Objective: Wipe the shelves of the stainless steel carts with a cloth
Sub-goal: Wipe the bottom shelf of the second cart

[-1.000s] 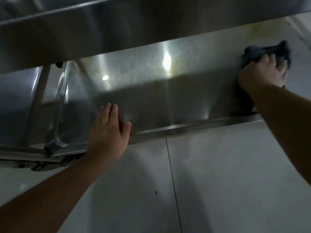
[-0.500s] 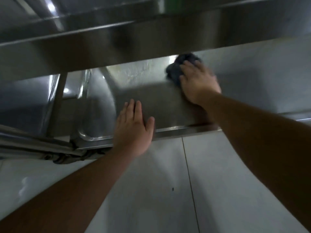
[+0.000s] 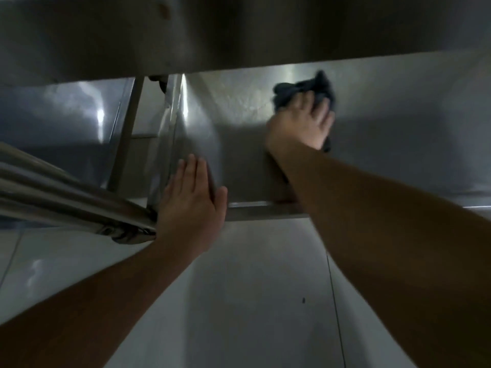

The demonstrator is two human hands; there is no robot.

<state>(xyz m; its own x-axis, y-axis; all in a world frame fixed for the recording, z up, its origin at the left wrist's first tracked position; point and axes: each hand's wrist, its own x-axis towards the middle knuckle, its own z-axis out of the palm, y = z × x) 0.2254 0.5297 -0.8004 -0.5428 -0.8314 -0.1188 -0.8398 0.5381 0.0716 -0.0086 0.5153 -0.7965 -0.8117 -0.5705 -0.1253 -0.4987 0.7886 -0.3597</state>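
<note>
The upper shelf (image 3: 239, 35) fills the top of the view and hides the far part of the lower shelf (image 3: 385, 144) beneath it. Since half a second ago the view has shifted, so the cart's steel rails (image 3: 66, 192) now push in further from the left, and the pale tiled floor (image 3: 252, 301) takes up more of the bottom. The right hand (image 3: 300, 128) has slid the dark cloth (image 3: 305, 88) rightward along the lower shelf; both are blurred, so how the fingers lie is hard to make out. The cloth sits on the shelf surface, under and just beyond the fingers, which press down over it. The left hand (image 3: 191, 203) stays flat, fingers straight and together, resting on the shelf's front left corner.
</note>
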